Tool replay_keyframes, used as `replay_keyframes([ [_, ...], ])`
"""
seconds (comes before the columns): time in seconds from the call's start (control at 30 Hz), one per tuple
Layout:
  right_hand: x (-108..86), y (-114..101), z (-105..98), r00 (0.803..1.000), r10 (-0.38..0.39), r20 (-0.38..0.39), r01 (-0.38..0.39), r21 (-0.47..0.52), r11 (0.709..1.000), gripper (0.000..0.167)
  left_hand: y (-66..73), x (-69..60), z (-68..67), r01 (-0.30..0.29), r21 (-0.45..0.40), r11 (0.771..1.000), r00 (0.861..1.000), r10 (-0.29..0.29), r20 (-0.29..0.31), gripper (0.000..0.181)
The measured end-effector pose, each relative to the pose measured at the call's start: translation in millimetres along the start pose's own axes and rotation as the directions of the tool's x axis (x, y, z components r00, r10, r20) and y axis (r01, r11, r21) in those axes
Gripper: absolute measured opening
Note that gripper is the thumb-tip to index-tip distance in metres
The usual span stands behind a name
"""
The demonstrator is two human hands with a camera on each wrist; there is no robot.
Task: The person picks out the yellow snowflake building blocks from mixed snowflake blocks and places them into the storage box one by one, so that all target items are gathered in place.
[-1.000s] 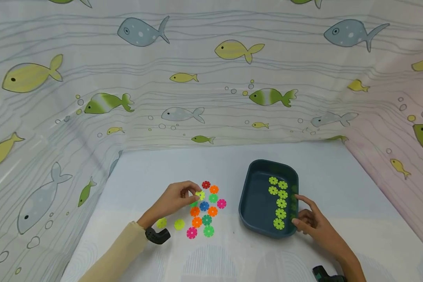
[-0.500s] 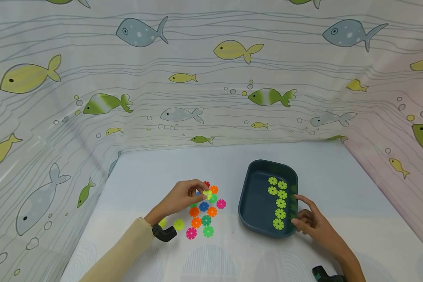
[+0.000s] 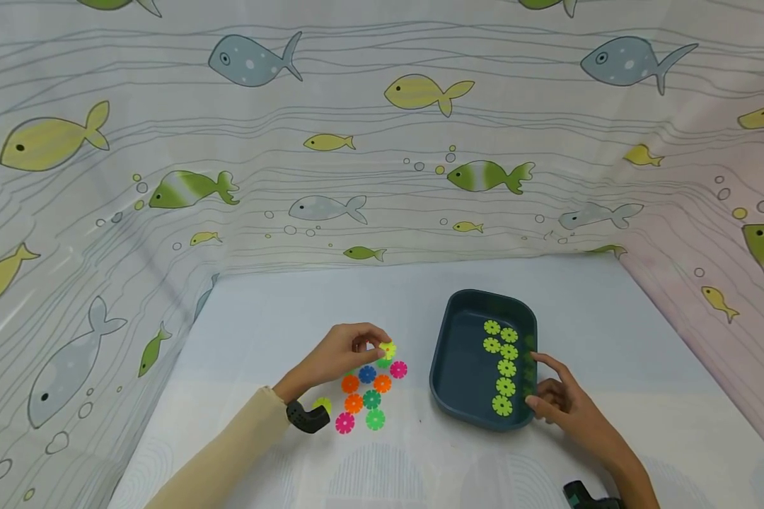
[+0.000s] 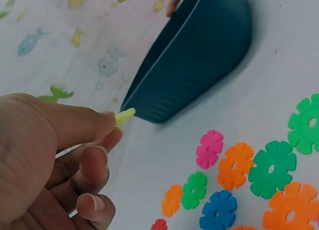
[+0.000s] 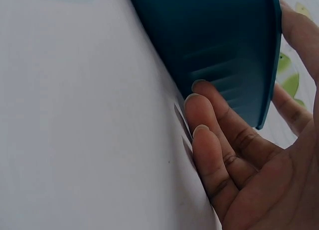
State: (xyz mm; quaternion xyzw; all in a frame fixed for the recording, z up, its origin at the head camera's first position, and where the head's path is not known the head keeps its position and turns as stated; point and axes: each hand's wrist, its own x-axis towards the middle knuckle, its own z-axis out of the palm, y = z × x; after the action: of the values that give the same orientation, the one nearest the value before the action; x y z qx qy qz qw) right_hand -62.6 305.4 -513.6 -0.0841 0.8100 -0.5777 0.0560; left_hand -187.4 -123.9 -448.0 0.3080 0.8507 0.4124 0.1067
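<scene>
My left hand pinches a yellow flower-shaped plastic disc between thumb and forefinger. It hovers over the far end of a cluster of notched discs. In the left wrist view the held yellow disc shows edge-on, clear of the table, and the other fingers are curled. A dark blue tray stands to the right, with several yellow-green discs lying inside along its right side. My right hand grips the tray's right rim. Several of its fingertips lie against the outer wall of the tray.
Loose discs lie left of the tray: a blue one, a pink one, a light green one and several others. A yellow disc is partly hidden by the left wrist strap. A fish-patterned curtain surrounds the white table.
My left hand has moved right across the cluster with the pinched yellow disc, now covering the red disc and an orange one. The right hand and the tray have stayed put.
</scene>
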Motion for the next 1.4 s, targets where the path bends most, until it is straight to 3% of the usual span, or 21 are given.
replay_keyframes([
  [0.57, -1.3, 1.9, -0.7, 0.999, 0.035, -0.007, -0.035, 0.003, 0.999, 0.075, 15.9, 16.8, 12.4, -0.044, -0.038, 0.998, 0.998, 0.045, 0.044, 0.019],
  [0.9, -1.7, 1.1, -0.2, 0.999, 0.048, -0.016, -0.048, -0.003, 0.999, 0.075, 24.0, 29.4, 22.3, -0.104, -0.067, 0.992, 0.993, 0.108, 0.058, 0.018],
  [1.4, -1.3, -1.5, 1.0, 1.000, 0.010, 0.000, -0.010, 0.002, 1.000, 0.074, 38.6, 47.8, 34.3, -0.123, -0.067, 0.990, 0.987, 0.130, 0.099, 0.017],
])
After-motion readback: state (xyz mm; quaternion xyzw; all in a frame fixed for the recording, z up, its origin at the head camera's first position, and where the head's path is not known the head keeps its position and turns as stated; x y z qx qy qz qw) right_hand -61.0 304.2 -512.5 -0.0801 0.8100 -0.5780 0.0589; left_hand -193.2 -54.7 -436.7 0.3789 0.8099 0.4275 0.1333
